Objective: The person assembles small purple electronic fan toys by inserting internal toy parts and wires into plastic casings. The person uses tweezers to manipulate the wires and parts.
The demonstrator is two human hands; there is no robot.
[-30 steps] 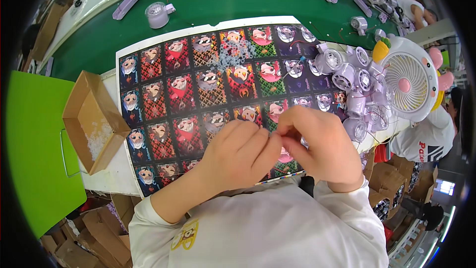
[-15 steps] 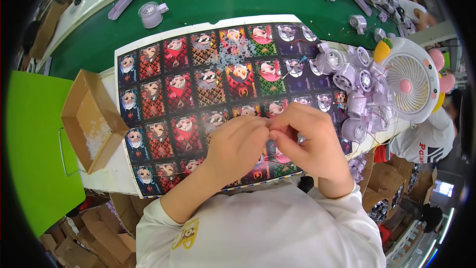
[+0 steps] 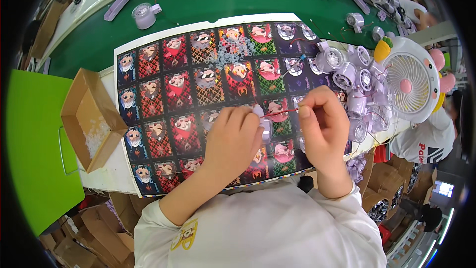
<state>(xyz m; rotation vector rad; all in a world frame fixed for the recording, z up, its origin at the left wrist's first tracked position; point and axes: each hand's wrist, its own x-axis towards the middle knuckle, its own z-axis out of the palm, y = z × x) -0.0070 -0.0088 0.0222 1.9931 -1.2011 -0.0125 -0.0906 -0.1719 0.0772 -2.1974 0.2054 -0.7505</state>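
Note:
My left hand (image 3: pixel 234 141) is closed around a pale lavender fan housing (image 3: pixel 266 128), which shows past its fingertips; most of it is hidden. A thin red wire (image 3: pixel 281 113) runs from the housing toward my right hand (image 3: pixel 325 131). Thumb and forefinger of that hand pinch the wire's far end and keep it taut. Beneath both hands lies a dark sheet printed with cartoon figures (image 3: pixel 178 87). Small clear rings (image 3: pixel 233 52) are heaped on its far part.
A pile of lavender fan housings (image 3: pixel 357 99) with loose wires sits right, beside a white desk fan (image 3: pixel 406 82). At left stands a cardboard tray (image 3: pixel 79 104) holding small clear pieces. Beyond the sheet runs a green conveyor belt (image 3: pixel 223 0). Another person (image 3: pixel 429 139) is at far right.
My hands have parted: the right moved right and away from me, drawing the red wire out straight. The housing now shows by my left hand. Parts on the green belt shifted slightly left.

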